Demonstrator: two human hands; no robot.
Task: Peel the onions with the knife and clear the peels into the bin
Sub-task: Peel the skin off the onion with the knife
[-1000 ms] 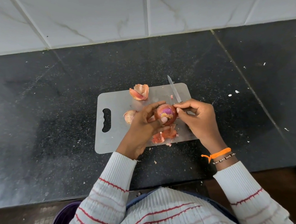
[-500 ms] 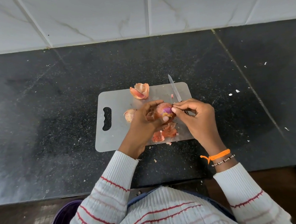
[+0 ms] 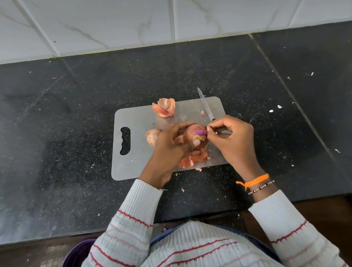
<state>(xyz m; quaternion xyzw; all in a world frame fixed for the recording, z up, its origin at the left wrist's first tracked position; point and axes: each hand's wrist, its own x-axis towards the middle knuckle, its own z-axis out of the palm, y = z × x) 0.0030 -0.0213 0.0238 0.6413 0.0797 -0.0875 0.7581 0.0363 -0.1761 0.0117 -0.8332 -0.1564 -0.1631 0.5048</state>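
Black speckled stone countertop [image 3: 64, 144], carrying a pale grey rectangular plastic cutting board [image 3: 139, 162] under both hands, white scraps [image 3: 274, 108] scattered right of them.

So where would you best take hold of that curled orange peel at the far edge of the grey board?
Probably by the upturned rim of the curled orange onion peel, coming from above. It lies loose like an open cup on the grey plastic cutting board, apart from both hands and left of the steel knife blade, so a light pinch on its raised edge should lift it.
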